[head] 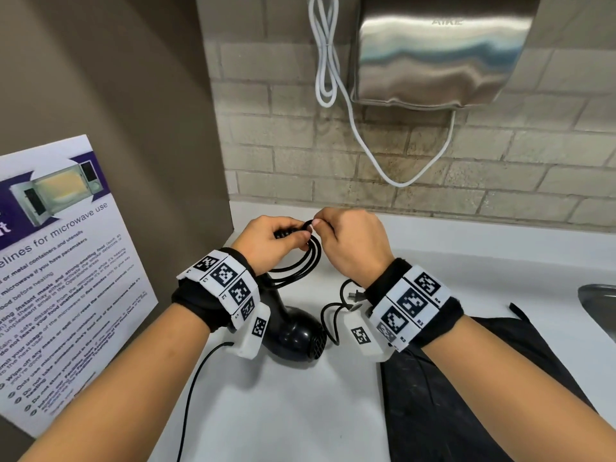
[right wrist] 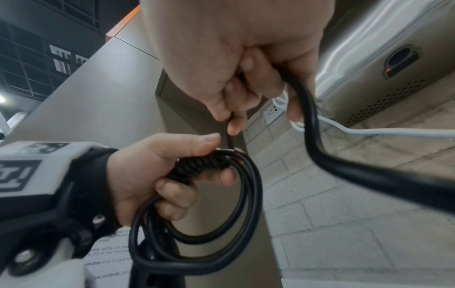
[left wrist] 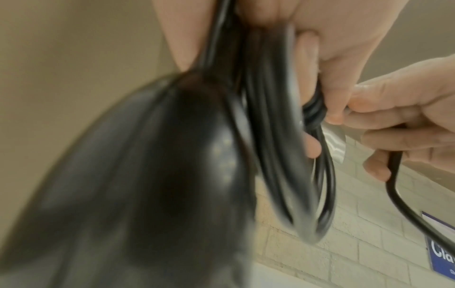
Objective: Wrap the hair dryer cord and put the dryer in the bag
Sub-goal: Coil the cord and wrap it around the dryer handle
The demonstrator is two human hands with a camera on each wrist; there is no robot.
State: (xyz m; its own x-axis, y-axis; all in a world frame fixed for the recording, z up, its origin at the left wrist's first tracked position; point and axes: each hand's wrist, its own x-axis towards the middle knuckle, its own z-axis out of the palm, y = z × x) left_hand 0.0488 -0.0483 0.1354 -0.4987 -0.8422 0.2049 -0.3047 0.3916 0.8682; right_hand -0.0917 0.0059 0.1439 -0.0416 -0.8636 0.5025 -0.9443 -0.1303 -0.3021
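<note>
Both hands around cord

Even indoor light; glare on hand dryer; left wrist view blurred.

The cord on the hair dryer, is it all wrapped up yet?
Not yet. The left hand holds several loops of cord, but the plug end hangs loose below the right hand.
</note>
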